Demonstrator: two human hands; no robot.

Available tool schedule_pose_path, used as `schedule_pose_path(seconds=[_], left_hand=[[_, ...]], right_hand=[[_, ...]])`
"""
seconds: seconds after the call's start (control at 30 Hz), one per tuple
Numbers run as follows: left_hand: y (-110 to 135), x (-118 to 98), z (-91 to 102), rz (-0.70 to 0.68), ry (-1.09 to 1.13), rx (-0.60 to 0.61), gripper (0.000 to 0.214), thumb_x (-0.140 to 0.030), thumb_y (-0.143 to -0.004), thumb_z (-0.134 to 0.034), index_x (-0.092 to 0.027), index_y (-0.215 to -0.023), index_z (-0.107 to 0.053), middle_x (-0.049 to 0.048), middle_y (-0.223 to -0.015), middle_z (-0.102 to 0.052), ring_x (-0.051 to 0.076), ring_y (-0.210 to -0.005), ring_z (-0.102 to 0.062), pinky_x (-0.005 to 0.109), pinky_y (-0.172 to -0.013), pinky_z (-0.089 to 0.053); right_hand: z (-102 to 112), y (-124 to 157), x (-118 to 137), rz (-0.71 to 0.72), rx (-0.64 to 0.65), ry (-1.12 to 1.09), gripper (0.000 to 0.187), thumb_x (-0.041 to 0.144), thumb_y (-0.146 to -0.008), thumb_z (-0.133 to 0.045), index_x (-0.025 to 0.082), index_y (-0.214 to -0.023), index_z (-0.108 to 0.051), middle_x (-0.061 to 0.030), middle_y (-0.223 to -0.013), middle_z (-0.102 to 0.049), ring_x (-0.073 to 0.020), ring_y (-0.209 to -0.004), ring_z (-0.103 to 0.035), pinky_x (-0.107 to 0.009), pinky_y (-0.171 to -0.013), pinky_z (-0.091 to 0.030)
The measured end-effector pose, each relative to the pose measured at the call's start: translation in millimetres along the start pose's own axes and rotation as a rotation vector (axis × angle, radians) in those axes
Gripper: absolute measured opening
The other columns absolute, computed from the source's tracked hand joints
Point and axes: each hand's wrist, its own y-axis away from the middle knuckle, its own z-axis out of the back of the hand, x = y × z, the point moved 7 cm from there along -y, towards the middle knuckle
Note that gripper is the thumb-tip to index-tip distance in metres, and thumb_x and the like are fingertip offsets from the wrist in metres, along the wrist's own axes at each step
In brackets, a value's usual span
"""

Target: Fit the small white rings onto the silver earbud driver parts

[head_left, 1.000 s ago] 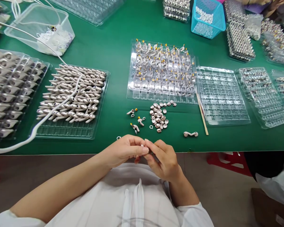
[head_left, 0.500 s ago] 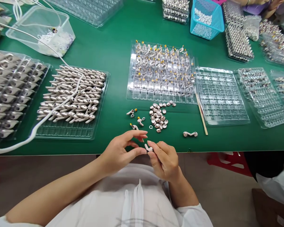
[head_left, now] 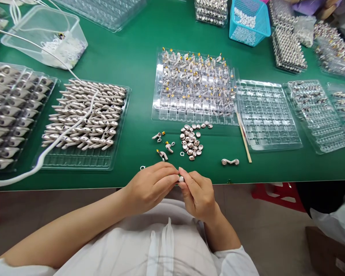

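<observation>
Near the table's front edge, a small white earbud [head_left: 181, 179] is held between my two hands, mostly covered by fingers. My right hand [head_left: 199, 193] pinches its right side with thumb and fingertips. My left hand [head_left: 152, 186] is closed round its left side, the fingers bent together over it. Just beyond lies a pile of round silvery earbud caps [head_left: 191, 143]. Left of the pile are a few white earbud stems with gold tabs [head_left: 169, 147]. A small white ring [head_left: 143, 167] lies beside my left hand, and another earbud [head_left: 230, 162] rests to the right.
A clear tray of tabbed earbud parts [head_left: 195, 119] lies ahead, with a clear tray [head_left: 270, 115] and a thin wooden stick [head_left: 244, 140] to its right. At left, a white cable [head_left: 60, 138] crosses a tray of stacked shells [head_left: 83, 111]. A blue basket [head_left: 248, 36] stands at the back.
My left hand's fingers, spread half a second ago, have closed over the earbud, covering more of it. A white ring now shows beside that hand. My right hand keeps its pinch.
</observation>
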Motion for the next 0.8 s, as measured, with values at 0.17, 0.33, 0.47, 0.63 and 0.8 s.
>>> schedule_pose_path(seconds=[0.17,0.33,0.47,0.63,0.8], left_hand=[[3.1,3.6,-5.4,0.044,0.072,0.026,0.026,-0.007,-0.091,-0.050,-0.012,-0.117,-0.051,0.0119,-0.092,-0.069,0.018,-0.084,-0.064,0.031,-0.073,-0.058],[7.3,4.1,-1.3,-0.005,0.055,-0.004,0.032,-0.011,-0.093,-0.048,-0.017,-0.124,-0.055,0.0107,-0.091,-0.070,0.017,-0.081,-0.064,0.028,-0.069,-0.057],[8.0,0.9,0.5,-0.031,0.059,-0.033,0.034,-0.009,-0.091,-0.050,-0.015,-0.124,-0.054,0.0115,-0.090,-0.068,0.018,-0.081,-0.063,0.030,-0.069,-0.057],[7.6,-0.7,-1.8,-0.028,0.088,-0.010,0.038,-0.008,-0.091,-0.048,-0.015,-0.128,-0.051,0.0108,-0.090,-0.067,0.017,-0.078,-0.061,0.031,-0.068,-0.056],[8.2,-1.4,-3.1,-0.042,0.072,0.020,0.041,-0.006,-0.091,-0.043,-0.014,-0.131,-0.048,0.0113,-0.089,-0.066,0.017,-0.076,-0.059,0.031,-0.066,-0.055]], right_hand=[[-2.5,1.3,-1.9,-0.008,0.006,-0.028,0.041,0.014,-0.094,-0.046,0.011,-0.135,-0.047,-0.0100,-0.086,-0.066,-0.0164,-0.070,-0.062,-0.027,-0.056,-0.051],[-3.8,1.0,-0.9,-0.014,0.019,-0.069,0.039,0.014,-0.093,-0.047,0.011,-0.132,-0.050,-0.0111,-0.088,-0.067,-0.0171,-0.072,-0.062,-0.028,-0.057,-0.052],[-1.7,-2.2,3.6,-0.008,0.054,-0.058,0.037,0.013,-0.092,-0.048,0.007,-0.129,-0.051,-0.0112,-0.087,-0.066,-0.0174,-0.072,-0.062,-0.028,-0.057,-0.052],[1.8,-5.9,6.2,-0.037,0.122,-0.062,0.029,0.017,-0.095,-0.045,0.009,-0.121,-0.055,-0.0098,-0.086,-0.065,-0.0161,-0.071,-0.061,-0.026,-0.056,-0.050],[1.3,-7.1,5.8,-0.063,0.183,-0.091,0.022,0.016,-0.096,-0.043,0.010,-0.111,-0.058,-0.0048,-0.077,-0.059,-0.0131,-0.065,-0.054,-0.025,-0.053,-0.044]])
